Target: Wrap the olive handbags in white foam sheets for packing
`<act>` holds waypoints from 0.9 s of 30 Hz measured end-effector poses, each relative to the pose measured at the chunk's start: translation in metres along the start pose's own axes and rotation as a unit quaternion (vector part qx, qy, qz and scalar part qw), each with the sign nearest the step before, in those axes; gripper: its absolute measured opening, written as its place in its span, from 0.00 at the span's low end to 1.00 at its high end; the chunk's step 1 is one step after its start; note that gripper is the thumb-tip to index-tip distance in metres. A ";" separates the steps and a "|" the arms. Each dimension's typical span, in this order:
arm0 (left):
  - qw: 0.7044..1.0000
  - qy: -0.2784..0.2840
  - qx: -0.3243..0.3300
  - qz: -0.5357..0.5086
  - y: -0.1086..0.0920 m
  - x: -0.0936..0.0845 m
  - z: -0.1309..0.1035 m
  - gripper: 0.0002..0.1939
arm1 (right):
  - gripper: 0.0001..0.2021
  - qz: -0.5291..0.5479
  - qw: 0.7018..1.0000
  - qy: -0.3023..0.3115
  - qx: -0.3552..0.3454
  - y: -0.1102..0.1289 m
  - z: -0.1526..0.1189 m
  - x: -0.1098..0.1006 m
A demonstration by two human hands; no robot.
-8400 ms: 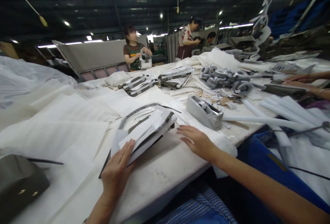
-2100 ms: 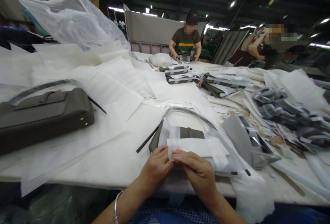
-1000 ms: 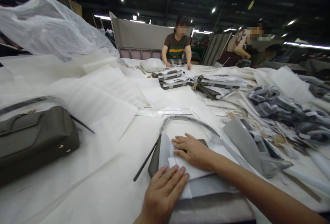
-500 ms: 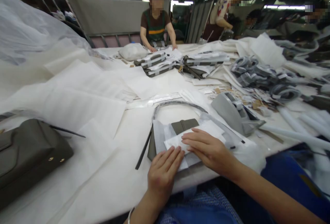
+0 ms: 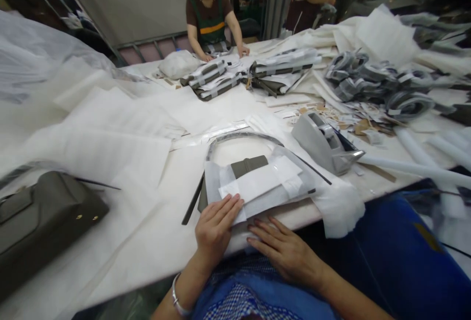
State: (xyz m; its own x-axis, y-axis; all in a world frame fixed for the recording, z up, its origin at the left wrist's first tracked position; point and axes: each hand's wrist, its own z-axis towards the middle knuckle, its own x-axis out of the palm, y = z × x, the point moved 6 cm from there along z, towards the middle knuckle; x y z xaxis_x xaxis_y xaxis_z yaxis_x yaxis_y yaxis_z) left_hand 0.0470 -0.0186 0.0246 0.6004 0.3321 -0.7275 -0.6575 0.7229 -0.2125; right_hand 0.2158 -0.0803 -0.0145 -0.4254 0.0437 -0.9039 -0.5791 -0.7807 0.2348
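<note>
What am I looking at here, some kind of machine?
No machine: these are a person's bare hands, seen from a camera worn on their head, looking forward and down. On the white table lies a dark bag, partly covered by white wrapping. The left hand rests its fingers on the wrapping's near edge; the thumb is hidden, so I can't tell whether it is holding on. The right hand lies open beside it, with nothing visibly held. A tape dispenser stands to the right, another dark bag sits on the left, and a co-worker is across the table.
</note>
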 end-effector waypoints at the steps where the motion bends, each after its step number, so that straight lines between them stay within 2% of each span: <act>1: 1.000 0.001 -0.004 0.001 0.000 0.000 0.000 0.32 | 0.27 -0.003 1.000 -0.017 -0.007 0.000 0.000 0.001; 6: 0.999 -0.003 -0.020 0.045 -0.008 -0.003 0.005 0.33 | 0.21 0.010 0.989 -0.147 -0.030 -0.003 0.003 0.003; 9: 0.997 -0.007 -0.029 0.074 -0.016 -0.004 0.013 0.34 | 0.20 0.035 0.980 -0.192 -0.034 -0.004 0.007 0.001; 12: 0.995 -0.013 -0.038 0.090 -0.023 0.001 0.019 0.34 | 0.18 0.075 0.972 -0.215 -0.051 -0.004 0.012 -0.012; 17: 0.993 -0.030 -0.052 0.102 -0.028 0.009 0.022 0.32 | 0.13 0.168 0.969 -0.149 -0.106 -0.011 0.024 -0.049; 19: 0.993 -0.035 -0.050 0.105 -0.028 0.009 0.021 0.27 | 0.15 0.146 0.971 -0.161 -0.096 -0.021 0.036 -0.065; 21: 0.992 -0.040 -0.047 0.109 -0.028 0.008 0.021 0.23 | 0.17 0.095 0.977 -0.186 -0.050 -0.036 0.055 -0.077; 23: 0.992 -0.041 -0.040 0.110 -0.027 0.008 0.021 0.23 | 0.17 0.051 0.984 -0.172 0.014 -0.052 0.079 -0.080; 27: 0.993 -0.038 -0.026 0.105 -0.025 0.009 0.019 0.24 | 0.16 -0.001 0.990 -0.057 0.128 -0.086 0.122 -0.065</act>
State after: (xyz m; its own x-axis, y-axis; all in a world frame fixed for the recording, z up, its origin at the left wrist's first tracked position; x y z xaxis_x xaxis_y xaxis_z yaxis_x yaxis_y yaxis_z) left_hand 0.0774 -0.0227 0.0361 0.4792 0.5188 -0.7080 -0.7935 0.6008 -0.0968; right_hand 0.2080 0.0600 0.0682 -0.4918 0.1272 -0.8614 -0.7313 -0.5973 0.3294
